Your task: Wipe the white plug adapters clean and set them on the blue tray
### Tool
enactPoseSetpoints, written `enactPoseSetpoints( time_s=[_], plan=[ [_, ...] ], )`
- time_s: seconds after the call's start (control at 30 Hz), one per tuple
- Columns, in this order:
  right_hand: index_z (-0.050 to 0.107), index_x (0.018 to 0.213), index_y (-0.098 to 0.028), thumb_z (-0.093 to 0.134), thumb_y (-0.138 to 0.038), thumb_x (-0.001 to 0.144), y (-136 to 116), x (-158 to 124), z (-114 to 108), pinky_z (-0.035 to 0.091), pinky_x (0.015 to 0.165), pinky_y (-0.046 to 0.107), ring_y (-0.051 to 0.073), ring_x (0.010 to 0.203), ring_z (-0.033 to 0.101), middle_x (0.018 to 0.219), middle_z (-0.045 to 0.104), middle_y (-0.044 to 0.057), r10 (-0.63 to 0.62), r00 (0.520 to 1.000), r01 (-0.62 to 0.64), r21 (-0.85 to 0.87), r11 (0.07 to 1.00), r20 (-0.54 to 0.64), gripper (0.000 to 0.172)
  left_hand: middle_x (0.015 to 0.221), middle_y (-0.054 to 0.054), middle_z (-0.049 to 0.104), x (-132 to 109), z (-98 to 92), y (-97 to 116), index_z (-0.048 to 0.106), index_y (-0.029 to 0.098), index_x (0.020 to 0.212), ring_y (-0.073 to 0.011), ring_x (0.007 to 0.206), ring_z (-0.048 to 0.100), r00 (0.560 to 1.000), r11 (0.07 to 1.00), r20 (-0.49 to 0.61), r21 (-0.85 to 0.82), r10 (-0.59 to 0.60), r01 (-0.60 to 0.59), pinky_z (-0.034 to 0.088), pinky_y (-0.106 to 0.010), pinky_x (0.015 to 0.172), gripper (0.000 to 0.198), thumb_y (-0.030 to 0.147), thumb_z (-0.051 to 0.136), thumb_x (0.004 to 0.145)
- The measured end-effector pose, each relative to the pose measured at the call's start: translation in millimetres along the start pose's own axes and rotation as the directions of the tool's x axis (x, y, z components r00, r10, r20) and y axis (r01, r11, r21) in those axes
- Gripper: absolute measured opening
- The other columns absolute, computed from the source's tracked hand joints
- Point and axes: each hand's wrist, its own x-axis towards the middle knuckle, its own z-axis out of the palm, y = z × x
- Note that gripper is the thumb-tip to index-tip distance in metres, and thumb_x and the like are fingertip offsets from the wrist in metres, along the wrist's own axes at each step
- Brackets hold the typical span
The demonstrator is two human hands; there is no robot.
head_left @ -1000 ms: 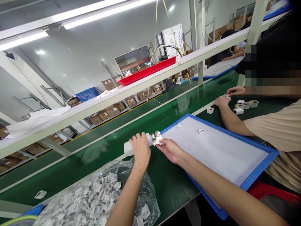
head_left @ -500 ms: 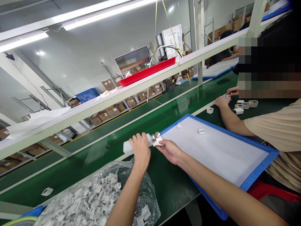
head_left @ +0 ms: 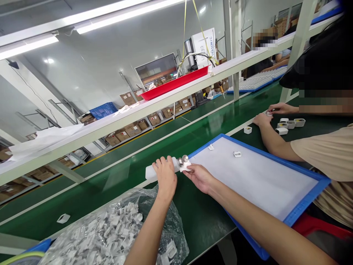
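Observation:
My left hand [head_left: 165,176] is closed over a white plastic block [head_left: 150,172] that lies on the green bench. At the block's right end sit two shiny metal knobs [head_left: 183,159]. My right hand [head_left: 200,176] pinches a small white plastic part [head_left: 185,166] against those knobs. Both hands work just left of a blue-framed tray with a white sheet [head_left: 256,176]. Two small white parts [head_left: 237,154] lie loose on that sheet.
A clear bag of several white plastic parts [head_left: 110,235] lies near my left arm. One white part [head_left: 63,218] rides the green conveyor belt [head_left: 116,173]. A co-worker on the right handles small white cups [head_left: 289,123]. A shelf above carries a red tray [head_left: 173,84].
My hands hold the same pose on the block. The lone white part on the conveyor has drifted to the right. The view has shifted slightly.

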Motion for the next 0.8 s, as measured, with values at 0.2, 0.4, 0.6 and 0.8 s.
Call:
enactPoseSetpoints(
  time_s=[0.2, 0.4, 0.6, 0.8],
  plan=[
    [0.061, 0.126, -0.016, 0.065, -0.035, 0.099, 1, 4, -3, 0.057, 0.089, 0.043, 0.023, 0.106, 0.065, 0.125, 0.062, 0.009, -0.032, 0.999, 0.032, -0.030, 0.999, -0.003, 0.033, 0.112, -0.014, 0.059, 1, 20.8, -2, 0.056, 0.014, 0.113, -0.0331, 0.107, 0.052, 0.998, 0.983, 0.033, -0.176, -0.049, 0.054, 0.035, -0.047, 0.098, 0.043, -0.001, 0.052, 0.073],
    [0.061, 0.126, -0.017, 0.065, -0.035, 0.099, -4, 4, -6, 0.057, 0.089, 0.043, 0.023, 0.106, 0.065, 0.126, 0.062, 0.009, -0.058, 0.998, 0.059, -0.067, 0.996, 0.019, 0.033, 0.107, -0.008, 0.064, 11, 52.9, -5, 0.058, 0.020, 0.104, -0.0279, 0.102, 0.060, 0.983, 0.859, 0.094, -0.479, -0.155, 0.181, 0.044, -0.036, 0.089, 0.040, 0.006, 0.068, 0.068],
    [0.063, 0.122, -0.016, 0.065, -0.033, 0.098, -13, -8, -14, 0.058, 0.088, 0.042, 0.022, 0.104, 0.066, 0.123, 0.064, 0.009, -0.050, 0.999, 0.051, -0.108, 0.993, 0.010, 0.030, 0.098, -0.004, 0.068, 23, 86.2, -4, 0.060, 0.018, 0.103, -0.0215, 0.089, 0.067, 0.923, 0.578, 0.226, -0.725, -0.313, 0.373, 0.050, -0.029, 0.075, 0.035, 0.016, 0.077, 0.073],
    [0.069, 0.101, -0.009, 0.065, -0.011, 0.093, -15, -54, -17, 0.059, 0.088, 0.033, 0.019, 0.099, 0.069, 0.109, 0.070, 0.010, -0.004, 0.999, -0.004, -0.158, 0.987, -0.049, 0.009, 0.110, -0.007, 0.069, 21, 90.4, 6, 0.058, 0.016, 0.118, -0.0206, 0.096, 0.068, 0.854, 0.329, 0.371, -0.807, -0.364, 0.491, 0.054, -0.033, 0.082, 0.040, 0.020, 0.075, 0.082]
  ],
)
